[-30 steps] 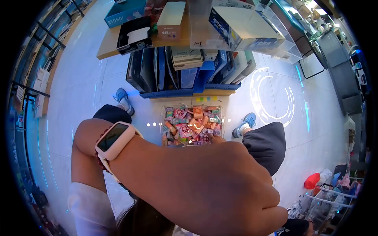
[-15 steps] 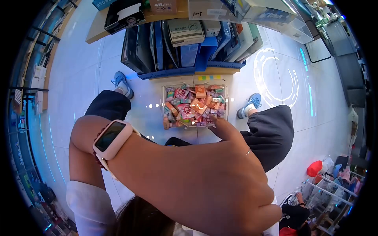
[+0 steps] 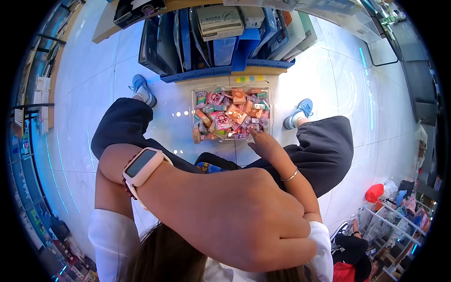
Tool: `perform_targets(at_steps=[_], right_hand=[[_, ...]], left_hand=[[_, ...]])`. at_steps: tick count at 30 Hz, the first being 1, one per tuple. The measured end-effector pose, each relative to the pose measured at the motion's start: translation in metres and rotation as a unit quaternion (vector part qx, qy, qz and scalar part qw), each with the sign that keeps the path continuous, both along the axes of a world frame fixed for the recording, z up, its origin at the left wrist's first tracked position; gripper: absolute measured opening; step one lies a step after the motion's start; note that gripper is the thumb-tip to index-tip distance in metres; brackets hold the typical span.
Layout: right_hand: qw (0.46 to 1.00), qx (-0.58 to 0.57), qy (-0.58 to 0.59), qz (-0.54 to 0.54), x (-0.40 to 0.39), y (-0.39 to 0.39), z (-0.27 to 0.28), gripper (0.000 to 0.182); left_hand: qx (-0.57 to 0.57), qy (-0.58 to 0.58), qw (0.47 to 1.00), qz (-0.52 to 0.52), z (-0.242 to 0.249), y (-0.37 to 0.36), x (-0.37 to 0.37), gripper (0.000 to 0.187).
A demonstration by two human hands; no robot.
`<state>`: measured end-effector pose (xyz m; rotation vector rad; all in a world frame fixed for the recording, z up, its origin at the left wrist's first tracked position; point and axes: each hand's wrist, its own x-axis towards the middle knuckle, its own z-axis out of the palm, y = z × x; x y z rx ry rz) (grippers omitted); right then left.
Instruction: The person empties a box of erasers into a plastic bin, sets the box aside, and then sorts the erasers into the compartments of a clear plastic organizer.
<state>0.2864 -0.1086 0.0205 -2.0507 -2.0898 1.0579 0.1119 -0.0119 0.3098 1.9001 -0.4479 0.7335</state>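
Observation:
My left hand (image 3: 256,221), with a pink-cased watch (image 3: 143,167) on the wrist, is raised close to the camera across my body. Its fingers are curled in, and whatever may be inside them is hidden. My right hand (image 3: 268,148) reaches to the near right edge of a clear plastic tray (image 3: 193,108) on the floor. Its index finger and thumb are apart, with the fingertips at the rim; the other fingers are partly hidden. Many small items fill the tray, among them orange boxes (image 3: 236,113), pink packets (image 3: 221,121) and small green-and-purple packs.
A blue crate (image 3: 199,75) of folders and boxes stands just beyond the tray, under a wooden shelf (image 3: 105,23). My feet in blue shoes (image 3: 304,107) flank the tray. At lower right are a white rack (image 3: 390,225) and another seated person (image 3: 352,249).
My left hand has shifted left, uncovering my right forearm and its bracelet. My right hand stays by the tray's near right edge. The whole view has moved slightly.

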Motion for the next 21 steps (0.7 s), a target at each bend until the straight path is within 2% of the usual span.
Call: perform_targets(at_steps=[3, 5, 9, 11, 15, 17, 21], right_hand=[[1.0, 0.007, 0.003, 0.0, -0.002, 0.002, 0.001, 0.047], [1.0, -0.005, 0.001, 0.002, -0.003, 0.006, 0.004, 0.047], [1.0, -0.008, 0.002, 0.002, -0.004, 0.01, 0.009, 0.046], [1.0, -0.002, 0.006, 0.002, -0.004, 0.008, 0.005, 0.044], [1.0, -0.011, 0.001, 0.002, -0.005, 0.01, 0.005, 0.043], [1.0, -0.006, 0.002, 0.003, -0.006, 0.009, 0.006, 0.043], [1.0, 0.004, 0.01, 0.005, -0.005, 0.008, 0.007, 0.044]], left_hand=[[-0.007, -0.008, 1.0, 0.015, 0.005, 0.001, -0.002, 0.015], [-0.016, -0.024, 0.999, -0.025, 0.009, 0.005, -0.002, 0.007], [-0.027, -0.034, 0.999, -0.006, 0.009, -0.001, -0.002, 0.008], [-0.036, -0.151, 0.973, 0.17, 0.008, -0.011, 0.004, 0.008], [-0.054, -0.148, 0.98, 0.118, 0.006, -0.009, 0.001, 0.008], [-0.053, -0.084, 0.992, 0.071, 0.009, -0.006, -0.005, 0.015], [-0.043, -0.058, 0.997, 0.042, 0.009, -0.005, -0.006, 0.015]])
